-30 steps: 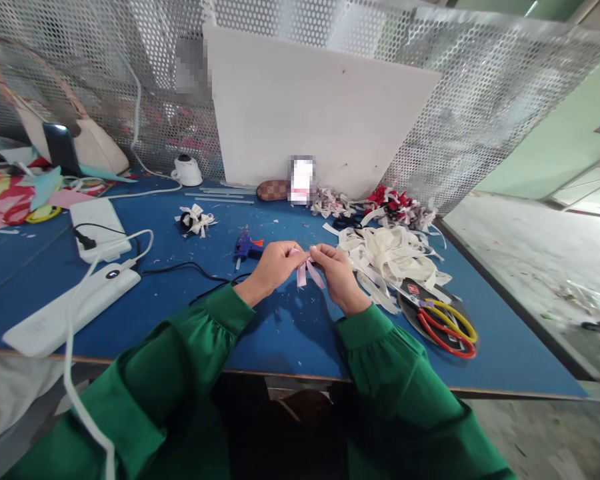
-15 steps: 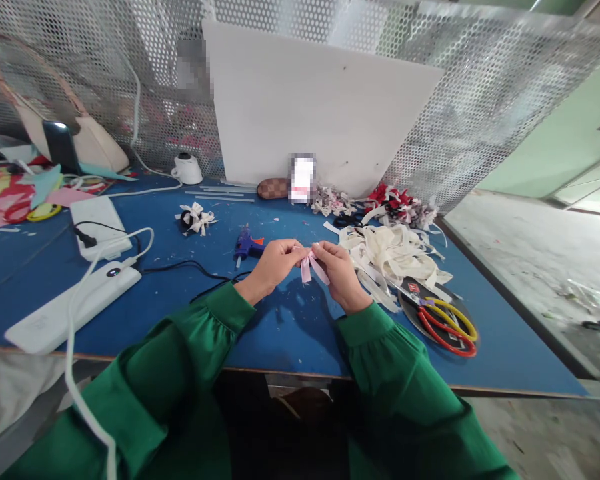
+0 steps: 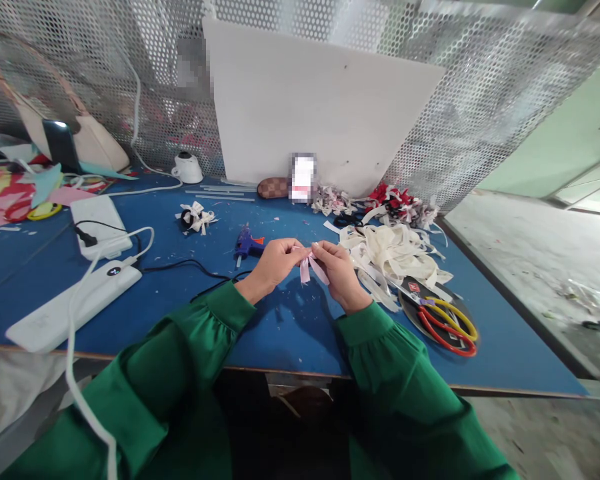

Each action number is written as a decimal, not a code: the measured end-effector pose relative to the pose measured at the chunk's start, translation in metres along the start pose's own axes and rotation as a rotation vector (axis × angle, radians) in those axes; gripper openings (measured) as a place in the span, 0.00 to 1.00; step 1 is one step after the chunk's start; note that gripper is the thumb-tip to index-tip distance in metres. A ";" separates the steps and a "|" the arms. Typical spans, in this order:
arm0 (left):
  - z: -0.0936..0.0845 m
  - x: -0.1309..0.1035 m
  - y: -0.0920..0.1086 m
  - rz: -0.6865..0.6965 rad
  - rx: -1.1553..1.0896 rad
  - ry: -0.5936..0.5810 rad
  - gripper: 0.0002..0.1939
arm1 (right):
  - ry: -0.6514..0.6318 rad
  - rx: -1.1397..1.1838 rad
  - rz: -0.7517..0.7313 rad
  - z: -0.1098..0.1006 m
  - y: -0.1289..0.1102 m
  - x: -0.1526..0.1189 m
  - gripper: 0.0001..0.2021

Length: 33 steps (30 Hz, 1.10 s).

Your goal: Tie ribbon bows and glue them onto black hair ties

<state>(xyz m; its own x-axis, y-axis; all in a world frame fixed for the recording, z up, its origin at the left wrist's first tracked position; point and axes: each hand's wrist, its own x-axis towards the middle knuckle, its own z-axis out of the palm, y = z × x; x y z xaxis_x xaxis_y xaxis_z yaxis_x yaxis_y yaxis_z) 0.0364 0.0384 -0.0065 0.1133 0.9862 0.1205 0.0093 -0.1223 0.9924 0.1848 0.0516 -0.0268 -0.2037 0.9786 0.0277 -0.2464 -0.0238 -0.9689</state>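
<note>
A pink ribbon (image 3: 306, 270) hangs in two tails between my hands, above the blue table (image 3: 290, 333). My left hand (image 3: 277, 265) pinches it from the left, and my right hand (image 3: 336, 265) pinches it from the right, with the fingertips almost touching. The ribbon's upper part is mostly hidden by the fingers. Just left of my left hand lies a blue glue gun (image 3: 247, 243) with an orange trigger. Cream fabric strips (image 3: 395, 250) are heaped to the right of my right hand.
Scissors (image 3: 447, 323) with red and yellow handles rest on a dark disc at the right. Two white power strips (image 3: 75, 307) and cables lie at the left. A small ribbon bundle (image 3: 196, 219), glue sticks (image 3: 223, 193) and a lit phone (image 3: 303, 179) are further back.
</note>
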 end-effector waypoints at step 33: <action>-0.001 0.001 -0.003 -0.009 0.004 -0.052 0.23 | 0.021 -0.008 0.012 0.002 -0.005 -0.001 0.19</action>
<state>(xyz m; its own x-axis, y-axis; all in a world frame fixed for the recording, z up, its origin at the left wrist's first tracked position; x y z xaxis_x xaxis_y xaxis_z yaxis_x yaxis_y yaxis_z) 0.0351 0.0399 -0.0090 0.1648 0.9802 0.1101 0.0145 -0.1141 0.9934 0.1842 0.0505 -0.0218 -0.1864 0.9824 0.0114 -0.2368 -0.0336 -0.9710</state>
